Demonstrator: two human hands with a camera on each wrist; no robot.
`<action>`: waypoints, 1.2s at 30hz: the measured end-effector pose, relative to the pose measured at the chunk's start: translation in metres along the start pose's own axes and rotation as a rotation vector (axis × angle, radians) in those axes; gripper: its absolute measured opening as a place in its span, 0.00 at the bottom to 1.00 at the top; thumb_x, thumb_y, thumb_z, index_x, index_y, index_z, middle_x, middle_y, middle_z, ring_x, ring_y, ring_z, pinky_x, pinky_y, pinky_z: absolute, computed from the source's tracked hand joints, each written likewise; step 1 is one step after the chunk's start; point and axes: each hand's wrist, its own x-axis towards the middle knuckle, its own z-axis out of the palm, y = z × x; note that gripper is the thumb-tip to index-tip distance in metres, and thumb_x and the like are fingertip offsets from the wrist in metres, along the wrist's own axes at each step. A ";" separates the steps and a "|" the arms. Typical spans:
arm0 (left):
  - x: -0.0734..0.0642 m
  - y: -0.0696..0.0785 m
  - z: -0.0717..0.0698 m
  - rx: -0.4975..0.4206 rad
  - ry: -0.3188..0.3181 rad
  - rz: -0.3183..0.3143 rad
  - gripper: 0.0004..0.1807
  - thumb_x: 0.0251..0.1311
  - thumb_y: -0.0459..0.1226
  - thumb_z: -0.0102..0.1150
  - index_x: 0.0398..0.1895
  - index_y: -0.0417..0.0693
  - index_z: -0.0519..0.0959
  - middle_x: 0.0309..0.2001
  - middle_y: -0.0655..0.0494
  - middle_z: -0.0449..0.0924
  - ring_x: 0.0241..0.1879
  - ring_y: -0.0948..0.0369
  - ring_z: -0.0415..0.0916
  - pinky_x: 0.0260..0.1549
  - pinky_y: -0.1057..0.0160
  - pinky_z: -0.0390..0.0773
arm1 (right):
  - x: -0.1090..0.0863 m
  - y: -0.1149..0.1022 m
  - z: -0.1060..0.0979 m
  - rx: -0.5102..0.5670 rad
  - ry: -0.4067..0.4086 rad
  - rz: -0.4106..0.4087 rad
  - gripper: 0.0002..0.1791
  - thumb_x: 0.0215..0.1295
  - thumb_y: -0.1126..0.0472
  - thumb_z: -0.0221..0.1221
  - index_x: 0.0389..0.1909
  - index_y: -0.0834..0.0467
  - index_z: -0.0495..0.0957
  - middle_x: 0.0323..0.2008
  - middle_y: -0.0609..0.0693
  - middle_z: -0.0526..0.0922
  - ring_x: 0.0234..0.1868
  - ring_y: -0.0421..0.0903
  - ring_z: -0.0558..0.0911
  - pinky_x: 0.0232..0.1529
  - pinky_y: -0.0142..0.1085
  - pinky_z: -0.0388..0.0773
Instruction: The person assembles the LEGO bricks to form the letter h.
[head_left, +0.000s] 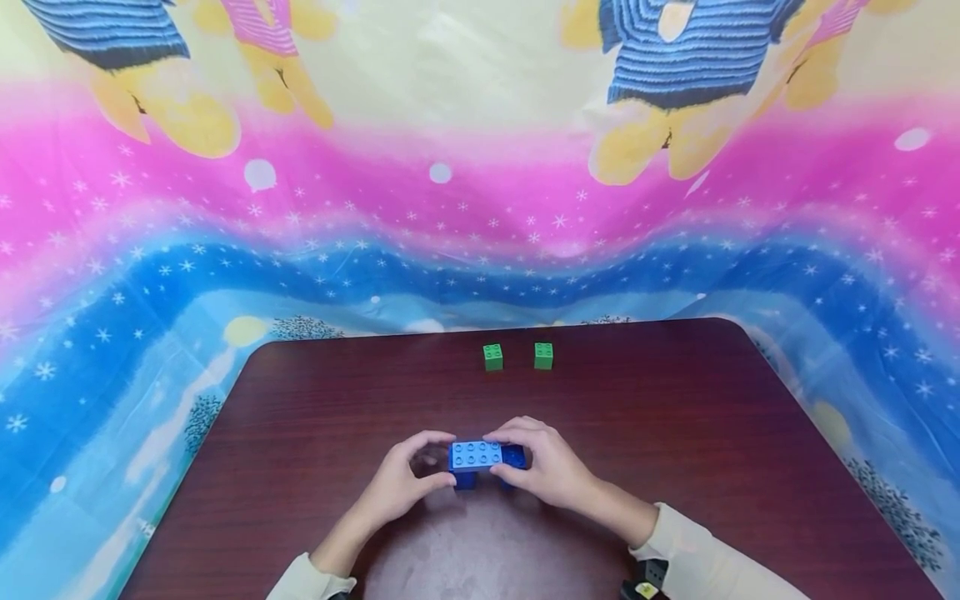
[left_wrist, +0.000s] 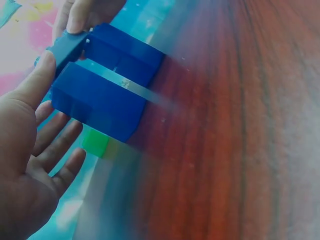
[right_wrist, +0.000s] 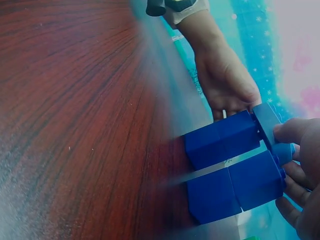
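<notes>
A light blue building brick with two rows of studs lies across two dark blue brick stacks that stand side by side on the table with a narrow gap between them. My left hand holds the brick's left end between thumb and forefinger; its other fingers spread beside the near stack in the left wrist view. From the other side my right hand pinches the brick, thumb on its near side. Studs of the right dark blue stack show past the brick, partly under the right hand.
Two small green bricks, one on the left and one on the right, stand apart near the table's far edge. The dark red-brown table has rounded far corners. A printed cloth hangs behind and around it.
</notes>
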 end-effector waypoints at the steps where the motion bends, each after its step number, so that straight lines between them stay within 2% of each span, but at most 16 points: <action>1: 0.000 0.001 0.000 -0.010 0.002 0.005 0.24 0.56 0.35 0.76 0.56 0.43 0.81 0.50 0.48 0.84 0.44 0.56 0.84 0.44 0.55 0.84 | 0.000 0.000 0.000 -0.001 0.000 0.003 0.22 0.58 0.58 0.75 0.54 0.52 0.85 0.48 0.38 0.84 0.49 0.37 0.80 0.51 0.40 0.82; 9: 0.002 0.004 0.000 -0.058 -0.006 0.002 0.21 0.55 0.32 0.75 0.53 0.38 0.82 0.49 0.45 0.83 0.42 0.57 0.84 0.44 0.54 0.85 | 0.003 -0.002 0.001 0.004 -0.008 -0.007 0.22 0.58 0.59 0.75 0.54 0.54 0.86 0.48 0.38 0.84 0.49 0.37 0.80 0.50 0.39 0.82; 25: 0.002 0.003 0.001 -0.056 -0.023 -0.003 0.21 0.58 0.34 0.74 0.54 0.40 0.81 0.47 0.47 0.85 0.43 0.58 0.84 0.45 0.55 0.85 | 0.009 -0.006 0.003 -0.012 -0.041 0.007 0.20 0.61 0.55 0.73 0.54 0.54 0.86 0.47 0.38 0.84 0.47 0.37 0.79 0.50 0.38 0.81; 36: 0.001 0.004 0.003 -0.021 0.018 -0.031 0.18 0.59 0.36 0.73 0.52 0.42 0.82 0.45 0.50 0.86 0.42 0.59 0.84 0.43 0.55 0.85 | 0.006 -0.004 0.003 -0.009 -0.039 0.028 0.22 0.60 0.56 0.74 0.56 0.51 0.85 0.48 0.38 0.84 0.48 0.37 0.79 0.50 0.38 0.82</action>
